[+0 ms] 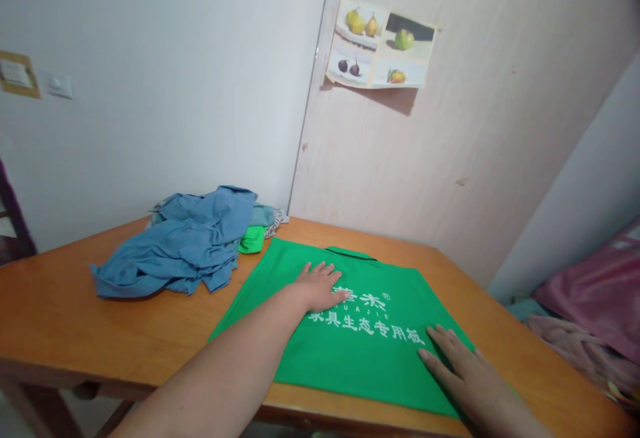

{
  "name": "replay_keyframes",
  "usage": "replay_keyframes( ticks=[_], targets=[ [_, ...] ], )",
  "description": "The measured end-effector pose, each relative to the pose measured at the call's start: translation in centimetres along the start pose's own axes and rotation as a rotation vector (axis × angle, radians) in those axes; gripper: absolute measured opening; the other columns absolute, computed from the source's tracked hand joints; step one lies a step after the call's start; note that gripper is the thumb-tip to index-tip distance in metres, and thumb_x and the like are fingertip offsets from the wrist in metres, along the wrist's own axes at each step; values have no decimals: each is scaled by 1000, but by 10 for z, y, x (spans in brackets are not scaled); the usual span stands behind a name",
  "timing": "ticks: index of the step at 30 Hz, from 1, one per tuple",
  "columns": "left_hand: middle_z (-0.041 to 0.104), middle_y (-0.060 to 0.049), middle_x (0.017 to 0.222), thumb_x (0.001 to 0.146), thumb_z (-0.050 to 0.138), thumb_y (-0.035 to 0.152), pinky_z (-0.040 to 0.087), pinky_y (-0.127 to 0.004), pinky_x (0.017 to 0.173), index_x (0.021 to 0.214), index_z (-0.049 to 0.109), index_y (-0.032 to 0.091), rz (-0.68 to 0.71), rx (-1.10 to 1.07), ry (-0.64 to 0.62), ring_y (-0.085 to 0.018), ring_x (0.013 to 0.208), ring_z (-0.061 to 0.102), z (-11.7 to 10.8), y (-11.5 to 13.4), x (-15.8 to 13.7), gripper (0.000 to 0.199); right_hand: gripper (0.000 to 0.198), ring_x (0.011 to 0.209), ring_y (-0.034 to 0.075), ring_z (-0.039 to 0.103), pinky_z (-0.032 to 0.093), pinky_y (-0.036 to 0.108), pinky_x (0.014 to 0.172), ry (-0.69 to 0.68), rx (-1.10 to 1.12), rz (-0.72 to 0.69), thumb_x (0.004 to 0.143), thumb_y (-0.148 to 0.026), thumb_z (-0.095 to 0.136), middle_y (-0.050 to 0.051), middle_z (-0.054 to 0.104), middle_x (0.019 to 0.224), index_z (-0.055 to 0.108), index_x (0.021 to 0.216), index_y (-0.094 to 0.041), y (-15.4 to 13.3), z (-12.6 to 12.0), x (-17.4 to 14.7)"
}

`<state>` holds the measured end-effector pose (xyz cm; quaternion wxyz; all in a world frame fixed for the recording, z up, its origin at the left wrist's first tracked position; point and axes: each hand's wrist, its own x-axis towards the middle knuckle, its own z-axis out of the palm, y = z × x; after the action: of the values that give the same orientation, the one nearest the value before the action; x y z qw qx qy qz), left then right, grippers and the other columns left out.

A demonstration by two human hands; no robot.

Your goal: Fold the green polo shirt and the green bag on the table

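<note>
A green shirt point(350, 365) with white printed characters lies spread and folded to a near-rectangle on the wooden table, its collar at the far edge. My left hand point(319, 287) rests flat on its upper middle, fingers spread, covering part of the print. Close to the right edge of the cloth, my right hand point(457, 358) lies with fingers stretched out and thumb apart, touching the fabric. Neither hand grips anything. The shirt's sleeves do not show.
A heap of crumpled blue clothes point(200, 238) lies at the back left of the table point(60, 318), with a bright green piece point(253, 239) beside it. Behind stands a wall with a fruit picture sheet point(383, 45). Pink fabric point(595, 285) is off the table's right side.
</note>
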<state>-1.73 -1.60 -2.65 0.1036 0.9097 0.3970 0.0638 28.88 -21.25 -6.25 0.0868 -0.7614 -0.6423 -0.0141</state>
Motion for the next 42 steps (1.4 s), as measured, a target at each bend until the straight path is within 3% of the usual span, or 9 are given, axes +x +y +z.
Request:
replay_keyframes(
  ticks=[4,10,15,22,28,33,37,42],
  targets=[
    [21,-9,162,90,28,75,12,-62,115,154,29,28,22,-18,23,-34,148,15,1,0,1,80,76,144,31,29,25,57,116,-11,57,-31,89,-72,33,10,39,153,52,141,-21,-26,-11,30],
    [26,-8,160,93,26,70,11,-63,115,150,37,29,1,-23,26,-34,148,17,3,-1,2,71,74,146,26,25,26,44,118,-24,205,-191,93,-65,32,11,37,155,45,146,-15,-97,-32,95],
    [28,-8,160,92,28,69,10,-64,115,149,38,29,8,-25,22,-33,147,18,1,0,1,70,73,148,23,18,19,40,120,-12,174,-251,97,-57,28,11,28,159,33,152,-10,-135,-25,150],
    [29,-10,159,93,31,63,14,-59,116,148,39,23,2,-30,51,-32,147,20,4,-3,2,68,73,150,27,9,13,50,119,-164,26,-250,98,-59,22,11,20,161,26,155,-13,-137,18,162],
    [29,-13,159,93,31,63,14,-58,117,148,39,21,-98,-22,75,-33,147,20,5,-3,4,70,74,150,28,10,13,53,118,-220,-13,-232,97,-62,23,11,20,161,26,155,-15,-139,15,168],
    [31,-13,158,93,33,61,16,-56,117,147,40,21,-94,-33,91,-32,147,22,5,-5,6,68,66,150,26,11,15,51,118,-158,8,-289,99,-52,25,10,22,161,27,155,-16,-152,18,176],
    [32,-15,157,95,32,53,17,-56,117,144,43,16,-148,-31,99,-32,146,23,5,-7,8,63,61,148,26,21,16,53,118,-152,33,-296,99,-47,28,11,32,157,35,151,-16,-156,20,179],
    [29,-16,158,94,35,52,15,-58,116,147,40,14,-175,-34,82,-33,147,19,5,-7,9,65,52,138,19,42,31,33,115,-22,171,-369,97,-33,31,9,50,146,51,141,-14,-166,14,197]
  ],
)
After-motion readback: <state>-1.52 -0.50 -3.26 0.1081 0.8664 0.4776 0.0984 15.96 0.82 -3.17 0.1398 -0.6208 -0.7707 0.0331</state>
